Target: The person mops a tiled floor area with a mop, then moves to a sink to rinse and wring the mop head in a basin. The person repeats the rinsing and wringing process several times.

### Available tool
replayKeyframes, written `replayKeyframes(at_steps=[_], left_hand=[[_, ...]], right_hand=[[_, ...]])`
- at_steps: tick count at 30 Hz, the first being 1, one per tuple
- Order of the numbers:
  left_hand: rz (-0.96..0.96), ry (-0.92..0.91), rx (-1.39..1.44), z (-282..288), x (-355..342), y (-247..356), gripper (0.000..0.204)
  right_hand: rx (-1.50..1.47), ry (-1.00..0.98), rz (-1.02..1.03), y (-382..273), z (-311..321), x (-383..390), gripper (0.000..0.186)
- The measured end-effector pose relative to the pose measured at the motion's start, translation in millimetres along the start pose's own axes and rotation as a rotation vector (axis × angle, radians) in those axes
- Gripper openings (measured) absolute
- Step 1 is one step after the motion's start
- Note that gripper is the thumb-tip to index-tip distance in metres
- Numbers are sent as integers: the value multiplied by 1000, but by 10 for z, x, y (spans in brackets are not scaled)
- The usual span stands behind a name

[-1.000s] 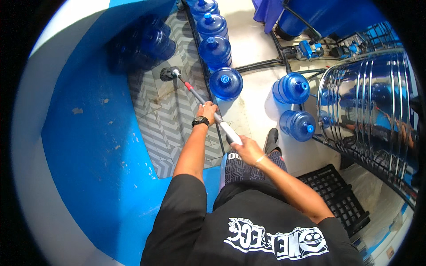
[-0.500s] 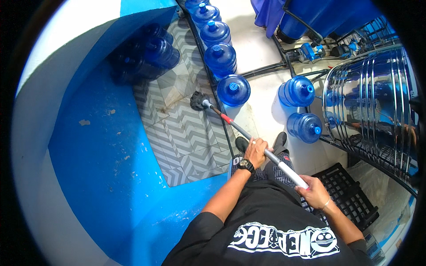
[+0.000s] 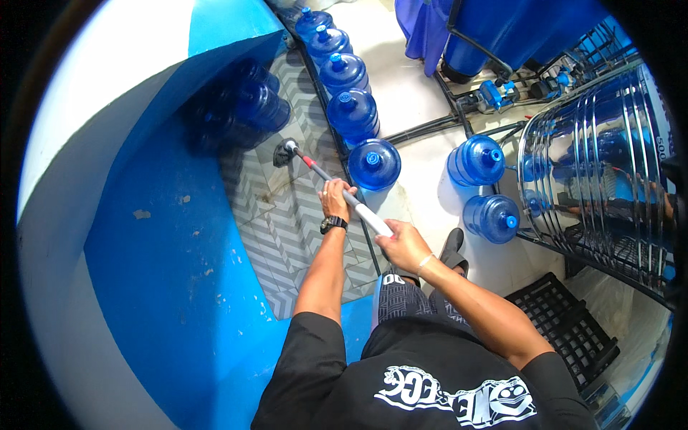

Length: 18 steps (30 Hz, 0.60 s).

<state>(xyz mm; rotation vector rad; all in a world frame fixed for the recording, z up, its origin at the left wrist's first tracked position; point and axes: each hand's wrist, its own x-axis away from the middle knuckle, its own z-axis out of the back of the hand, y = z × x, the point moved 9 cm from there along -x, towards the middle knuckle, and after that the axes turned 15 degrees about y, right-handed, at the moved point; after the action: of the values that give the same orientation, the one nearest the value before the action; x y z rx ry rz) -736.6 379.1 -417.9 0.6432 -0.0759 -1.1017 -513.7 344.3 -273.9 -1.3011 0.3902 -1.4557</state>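
Observation:
A mop (image 3: 326, 174) slants away from me, its dark stringy head (image 3: 284, 153) resting on the chevron-patterned tiles (image 3: 287, 222). Midway along the grey shaft, my left hand (image 3: 335, 198), with a black watch at its wrist, is closed round the pole. My right hand (image 3: 407, 244) grips the white end of the handle, nearer my body. Just right of the mop, a blue water jug (image 3: 374, 165) stands at the near end of a row of similar jugs (image 3: 352, 116).
Dark blue jugs (image 3: 261, 105) crowd the shaded corner beyond the mop head. On my right are two more jugs (image 3: 476, 160), a shiny ribbed steel tank (image 3: 591, 168) and a black plastic crate (image 3: 562, 330). Black pipes (image 3: 423, 129) run along the floor. A blue wall (image 3: 158, 265) borders the left.
The mop head has slid left and slightly farther away across the tiles. Both hands have reached forward and left with the handle, and my body has shifted with them.

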Motion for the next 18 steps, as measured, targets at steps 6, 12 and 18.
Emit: replayKeyframes(at_steps=[6,12,18], left_hand=[[-124,-64,1,-301,-364,-84,29],[-179,-259,11,-600,-130,-3,24],[-134,-284,63,-370,743,463,30]], right_hand=[[-100,65,-112,105,-197,-258,37],[-175,36,-239,505,-167,-86,30],[-153,-108,-318,795,250,745,28]])
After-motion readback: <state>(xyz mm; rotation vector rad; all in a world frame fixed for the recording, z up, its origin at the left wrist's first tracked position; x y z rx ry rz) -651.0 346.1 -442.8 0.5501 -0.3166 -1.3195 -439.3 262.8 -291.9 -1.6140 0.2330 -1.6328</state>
